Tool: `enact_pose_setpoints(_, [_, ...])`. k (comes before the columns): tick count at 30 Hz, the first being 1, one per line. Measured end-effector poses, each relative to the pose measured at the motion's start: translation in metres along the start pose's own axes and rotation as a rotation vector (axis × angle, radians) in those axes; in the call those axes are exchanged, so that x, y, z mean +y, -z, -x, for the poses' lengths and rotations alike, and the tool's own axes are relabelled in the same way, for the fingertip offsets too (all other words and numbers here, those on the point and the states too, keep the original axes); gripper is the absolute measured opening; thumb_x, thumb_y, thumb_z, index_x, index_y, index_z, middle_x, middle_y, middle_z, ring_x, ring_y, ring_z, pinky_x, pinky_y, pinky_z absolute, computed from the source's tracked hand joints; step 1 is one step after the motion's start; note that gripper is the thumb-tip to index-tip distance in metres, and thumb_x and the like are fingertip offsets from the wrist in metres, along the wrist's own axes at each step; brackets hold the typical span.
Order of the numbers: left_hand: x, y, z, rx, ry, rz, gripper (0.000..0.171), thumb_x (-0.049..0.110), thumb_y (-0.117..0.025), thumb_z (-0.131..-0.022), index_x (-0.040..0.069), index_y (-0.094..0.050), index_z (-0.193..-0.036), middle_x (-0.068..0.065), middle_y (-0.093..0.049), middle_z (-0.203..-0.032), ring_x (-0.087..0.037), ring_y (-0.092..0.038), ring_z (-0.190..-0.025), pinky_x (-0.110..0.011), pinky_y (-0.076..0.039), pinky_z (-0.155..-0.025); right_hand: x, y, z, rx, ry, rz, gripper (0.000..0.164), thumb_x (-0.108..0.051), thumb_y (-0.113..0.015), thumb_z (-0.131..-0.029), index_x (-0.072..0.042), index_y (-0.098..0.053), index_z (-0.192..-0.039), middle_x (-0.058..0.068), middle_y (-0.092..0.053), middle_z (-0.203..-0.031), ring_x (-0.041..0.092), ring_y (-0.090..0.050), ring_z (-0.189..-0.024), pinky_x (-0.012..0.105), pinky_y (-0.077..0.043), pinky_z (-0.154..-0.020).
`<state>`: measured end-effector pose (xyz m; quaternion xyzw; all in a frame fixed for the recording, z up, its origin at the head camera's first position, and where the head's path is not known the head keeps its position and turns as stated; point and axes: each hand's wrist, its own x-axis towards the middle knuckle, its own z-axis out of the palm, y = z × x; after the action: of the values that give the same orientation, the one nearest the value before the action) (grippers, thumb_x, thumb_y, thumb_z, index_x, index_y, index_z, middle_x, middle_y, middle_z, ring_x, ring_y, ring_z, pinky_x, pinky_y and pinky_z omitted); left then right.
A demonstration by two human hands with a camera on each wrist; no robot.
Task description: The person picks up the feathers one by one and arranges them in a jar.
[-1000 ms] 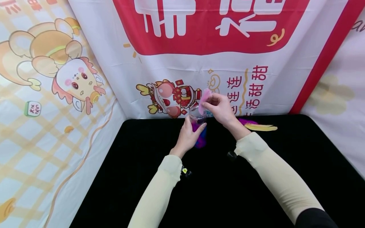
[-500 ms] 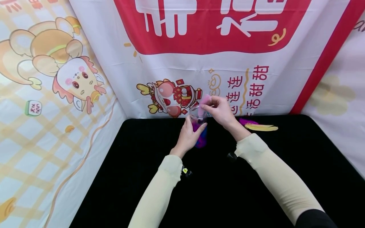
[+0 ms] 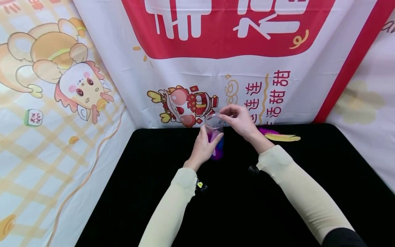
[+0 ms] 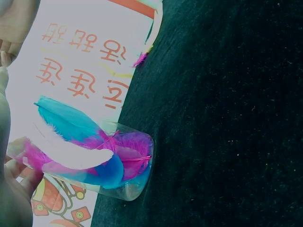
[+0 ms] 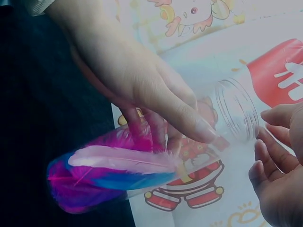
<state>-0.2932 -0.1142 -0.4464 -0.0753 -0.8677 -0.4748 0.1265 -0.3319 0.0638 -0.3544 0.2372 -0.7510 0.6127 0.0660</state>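
A clear jar [image 3: 215, 125], without a lid on its mouth, tilts above the black table, and my left hand [image 3: 201, 148] grips its side. Blue, magenta and purple feathers [image 5: 75, 189] fill its lower part. A pale pink feather [image 5: 123, 160] lies lengthwise among them, inside the jar. Close to the rim is my right hand [image 3: 242, 124], its fingers loosely bent with nothing visible between them. Whether those fingertips touch the rim I cannot tell. In the left wrist view, a turquoise feather [image 4: 68, 122] reaches up inside the jar.
On the black table [image 3: 234, 206], near its back edge, lie a yellow feather [image 3: 283, 138] and a magenta feather [image 3: 267, 131], right of the hands. A printed cloth backdrop [image 3: 179, 68] rises directly behind the table, and another [image 3: 74, 147] hangs at the left.
The pink feather, pinched in my right hand above the jar's mouth, has gone down into the jar and is released. My left hand keeps hold of the jar in the same place.
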Motion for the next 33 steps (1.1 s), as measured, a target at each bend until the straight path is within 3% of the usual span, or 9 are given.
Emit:
enact_pose_setpoints(7, [0.0,0.001,-0.001,-0.018,-0.001,0.03,0.082,0.07,-0.059,-0.093,0.021,-0.027,-0.151,-0.009,-0.048,-0.145,-0.025,-0.054,-0.129,-0.048,-0.043,-0.111,-0.007,0.006,0.008,-0.017,-0.047,0.021,0.02,-0.004,-0.071,-0.095,0.008,-0.069,-0.11,0.026,-0.07,-0.107,0.028,-0.063,-0.089,0.024,-0.05,-0.072])
enact_pose_setpoints(18, [0.002,0.001,-0.001,-0.029,0.037,0.049,0.083,0.068,-0.061,-0.093,0.022,-0.026,-0.152,-0.008,-0.048,-0.147,-0.024,-0.054,-0.13,-0.047,-0.042,-0.112,0.01,0.03,0.019,-0.045,-0.076,0.101,0.025,-0.02,-0.076,-0.094,-0.002,-0.071,-0.111,0.009,-0.073,-0.105,0.022,-0.065,-0.094,0.027,-0.054,-0.078])
enact_pose_setpoints(26, [0.002,0.002,-0.001,-0.03,0.037,0.041,0.084,0.071,-0.059,-0.092,0.023,-0.026,-0.152,-0.008,-0.048,-0.146,-0.026,-0.053,-0.132,-0.049,-0.041,-0.113,0.021,0.054,0.029,-0.037,-0.129,0.108,0.018,-0.016,-0.073,-0.096,-0.006,-0.071,-0.111,0.011,-0.072,-0.107,0.019,-0.064,-0.089,0.027,-0.053,-0.072])
enact_pose_setpoints(33, [0.001,0.002,-0.001,-0.029,0.019,0.045,0.083,0.071,-0.059,-0.092,0.019,-0.03,-0.15,-0.008,-0.051,-0.142,-0.025,-0.055,-0.127,-0.048,-0.043,-0.111,0.032,0.078,0.039,-0.008,-0.189,0.125,0.024,-0.022,-0.071,-0.099,-0.004,-0.069,-0.115,0.009,-0.071,-0.109,0.019,-0.063,-0.09,0.026,-0.053,-0.07])
